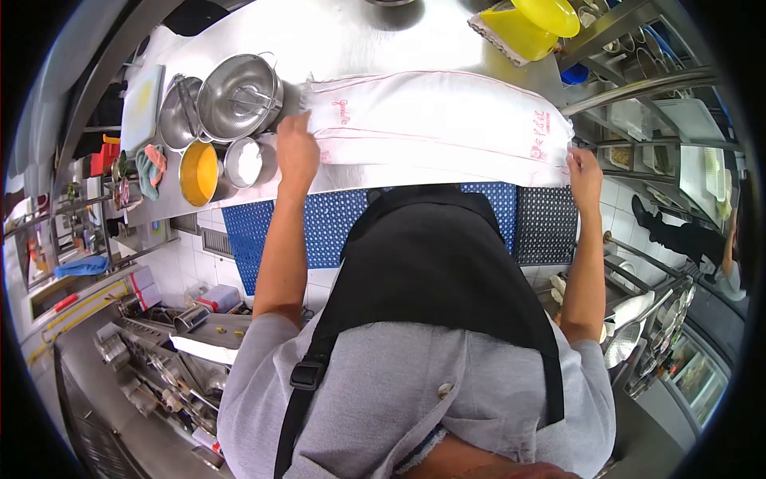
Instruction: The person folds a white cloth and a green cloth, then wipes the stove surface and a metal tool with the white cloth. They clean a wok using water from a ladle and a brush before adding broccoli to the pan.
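Observation:
A long white towel (pixel 431 116) with red lettering and red stripes lies folded lengthwise across the steel table. At its left end is my left hand (pixel 297 152), the fingers curled in at the towel's edge. My right hand (pixel 586 172) pinches the near corner of the right end between thumb and fingers. Just left of my left hand stand a small steel pot (pixel 243 162) with something white in it and a steel colander (pixel 238 94) with a whisk lying inside.
Steel table (pixel 359 40) runs beneath everything. Left of the colander are a bowl of yellow-orange contents (pixel 199 173), a pale cutting board (pixel 144 108) and cloths (pixel 150 170). A yellow bowl (pixel 546 17) sits at the far right. Another person (pixel 694 235) stands at the right.

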Demonstrator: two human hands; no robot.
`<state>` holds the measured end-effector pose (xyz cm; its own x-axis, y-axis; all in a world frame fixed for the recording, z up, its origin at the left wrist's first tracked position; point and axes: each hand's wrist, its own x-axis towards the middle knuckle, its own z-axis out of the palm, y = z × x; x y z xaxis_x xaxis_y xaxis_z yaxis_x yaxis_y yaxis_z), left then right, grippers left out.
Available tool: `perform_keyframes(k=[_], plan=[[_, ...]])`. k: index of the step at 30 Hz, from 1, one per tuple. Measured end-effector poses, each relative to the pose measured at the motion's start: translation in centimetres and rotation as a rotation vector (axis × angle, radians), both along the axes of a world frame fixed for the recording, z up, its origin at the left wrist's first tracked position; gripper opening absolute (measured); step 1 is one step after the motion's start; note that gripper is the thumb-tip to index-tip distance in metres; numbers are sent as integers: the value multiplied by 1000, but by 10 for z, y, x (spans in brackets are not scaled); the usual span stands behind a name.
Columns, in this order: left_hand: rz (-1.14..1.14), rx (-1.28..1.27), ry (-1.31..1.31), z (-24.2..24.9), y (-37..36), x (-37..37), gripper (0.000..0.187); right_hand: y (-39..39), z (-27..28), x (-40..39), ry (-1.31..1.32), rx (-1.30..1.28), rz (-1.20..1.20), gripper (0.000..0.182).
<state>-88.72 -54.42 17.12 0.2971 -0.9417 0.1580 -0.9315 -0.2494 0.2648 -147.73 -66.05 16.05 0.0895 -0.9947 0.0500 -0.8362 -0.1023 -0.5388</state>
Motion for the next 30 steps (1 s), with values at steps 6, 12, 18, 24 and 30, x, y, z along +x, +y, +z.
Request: perform_keyframes(k=[6, 12, 18, 24, 30], plan=[[-241, -139, -252, -52, -95, 23, 42, -87, -33, 71, 183, -375, 245, 41], [-170, 293, -178, -34, -126, 40, 22, -116, -43, 73, 308, -52, 345, 28], [-192, 76, -165, -14, -113, 45, 18, -86, 8, 49, 139, 10, 323, 21], [-263, -2, -25, -1, -60, 30, 22, -37, -2, 10, 170, -20, 216, 16], [-207, -52, 21, -18, -10, 28, 17, 5, -23, -3, 241, -126, 203, 12]])
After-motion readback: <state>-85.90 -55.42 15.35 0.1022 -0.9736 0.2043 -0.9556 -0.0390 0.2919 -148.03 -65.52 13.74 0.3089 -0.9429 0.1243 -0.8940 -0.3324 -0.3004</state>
